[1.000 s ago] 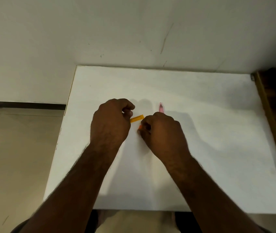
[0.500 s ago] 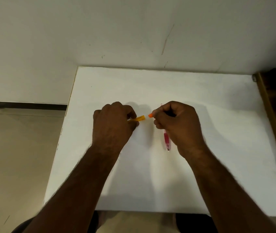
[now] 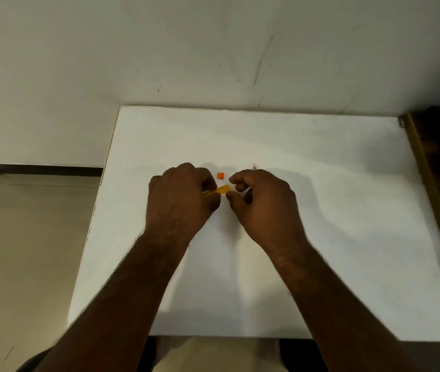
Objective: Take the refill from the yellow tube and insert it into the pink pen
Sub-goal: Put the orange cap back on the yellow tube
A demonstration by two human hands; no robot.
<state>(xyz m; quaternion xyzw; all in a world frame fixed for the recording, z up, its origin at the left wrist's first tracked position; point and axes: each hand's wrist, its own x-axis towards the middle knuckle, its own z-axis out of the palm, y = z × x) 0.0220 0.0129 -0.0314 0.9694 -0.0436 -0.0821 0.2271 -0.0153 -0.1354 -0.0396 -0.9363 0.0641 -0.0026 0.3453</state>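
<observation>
My left hand (image 3: 181, 202) grips the yellow tube (image 3: 220, 189), whose open end points right. The tube's orange cap (image 3: 220, 175) lies on the white table (image 3: 334, 183) just behind the tube. My right hand (image 3: 263, 204) is at the tube's open end, thumb and forefinger slightly apart on either side of it with nothing seen between them. No refill shows. The pink pen (image 3: 254, 165) lies on the table under my right hand; only its far tip peeks out.
The table's left edge (image 3: 98, 210) drops to a tiled floor. A wall stands right behind the table. A dark wooden piece of furniture (image 3: 439, 170) borders the table's right side.
My right hand pulled the orange cap off the tube, left it on the table behind the tube, and came back to the tube's open end, now covering the pink pen.
</observation>
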